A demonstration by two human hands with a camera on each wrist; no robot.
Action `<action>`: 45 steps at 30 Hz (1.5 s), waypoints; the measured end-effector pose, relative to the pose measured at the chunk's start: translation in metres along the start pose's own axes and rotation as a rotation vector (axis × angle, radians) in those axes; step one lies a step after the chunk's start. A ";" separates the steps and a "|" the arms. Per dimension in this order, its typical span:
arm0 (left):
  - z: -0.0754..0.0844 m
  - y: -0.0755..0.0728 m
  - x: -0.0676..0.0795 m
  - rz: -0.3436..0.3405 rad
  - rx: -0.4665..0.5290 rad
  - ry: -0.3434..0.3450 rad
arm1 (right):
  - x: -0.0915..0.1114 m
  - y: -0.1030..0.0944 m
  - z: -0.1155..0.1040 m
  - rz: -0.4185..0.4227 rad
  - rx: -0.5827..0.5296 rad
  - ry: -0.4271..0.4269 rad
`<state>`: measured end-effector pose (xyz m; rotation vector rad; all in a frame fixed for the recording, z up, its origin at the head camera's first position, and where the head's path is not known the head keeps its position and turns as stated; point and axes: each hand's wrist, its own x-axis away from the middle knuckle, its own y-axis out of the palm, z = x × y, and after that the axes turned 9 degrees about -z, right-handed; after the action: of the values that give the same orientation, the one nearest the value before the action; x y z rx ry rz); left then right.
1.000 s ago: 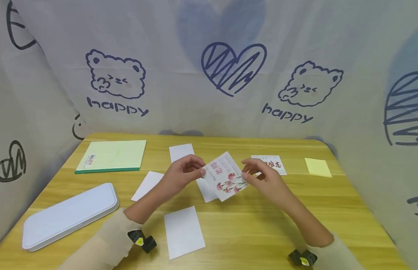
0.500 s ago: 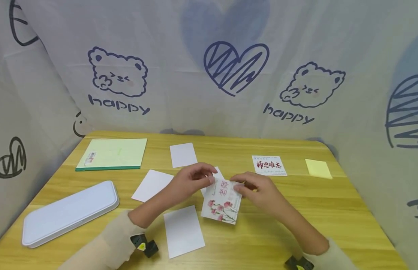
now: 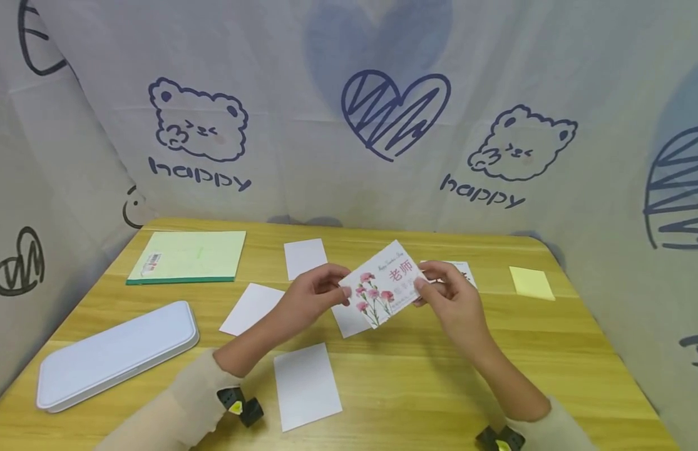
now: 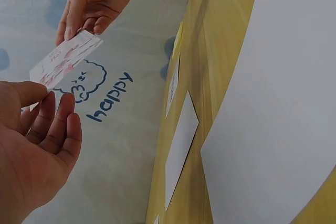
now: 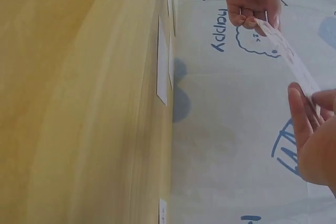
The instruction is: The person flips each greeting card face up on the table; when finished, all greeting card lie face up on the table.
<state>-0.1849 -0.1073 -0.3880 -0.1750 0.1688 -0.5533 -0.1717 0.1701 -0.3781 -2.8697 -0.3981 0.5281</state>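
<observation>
A white card printed with pink carnations and red Chinese characters is held tilted above the table between both hands. My left hand pinches its left corner between thumb and fingers. At the opposite end, my right hand grips the card's edge, thumb on the printed face. The left wrist view shows the card well up off the tabletop, spanning the two hands. In the right wrist view the card appears almost edge-on. Behind the right hand, a second card with red lettering is mostly covered.
Several blank white cards lie about, one in front, one at the back. A white pencil case and a pale green notebook are on the left. Yellow sticky notes lie at right, and a patterned curtain hangs behind.
The card has been turned between the hands: its flowers swung from the lower side to the left and the lettering to the right. It has also risen, and both hands shifted their hold.
</observation>
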 end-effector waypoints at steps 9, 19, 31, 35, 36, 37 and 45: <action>-0.001 -0.003 -0.001 0.019 -0.006 -0.011 | -0.002 -0.005 0.001 -0.080 0.023 0.078; -0.004 0.002 -0.001 -0.037 -0.102 -0.030 | 0.000 -0.008 0.004 -0.147 0.198 0.082; -0.004 0.026 -0.034 -0.138 -0.214 -0.044 | 0.017 -0.042 0.017 -0.116 0.315 0.194; -0.009 0.041 -0.058 -0.260 -0.173 -0.066 | 0.029 -0.066 0.024 -0.103 0.317 0.285; -0.011 0.046 -0.064 -0.286 -0.160 -0.075 | 0.031 -0.072 0.026 -0.103 0.328 0.307; -0.014 0.050 -0.072 -0.312 -0.148 -0.084 | 0.033 -0.079 0.028 -0.104 0.337 0.324; -0.031 0.091 -0.118 -0.419 -0.187 -0.112 | 0.044 -0.120 0.049 -0.165 0.491 0.377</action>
<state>-0.2445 0.0285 -0.4241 -0.4284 0.0736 -0.9428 -0.1776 0.3030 -0.4088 -2.3612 -0.3733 0.0364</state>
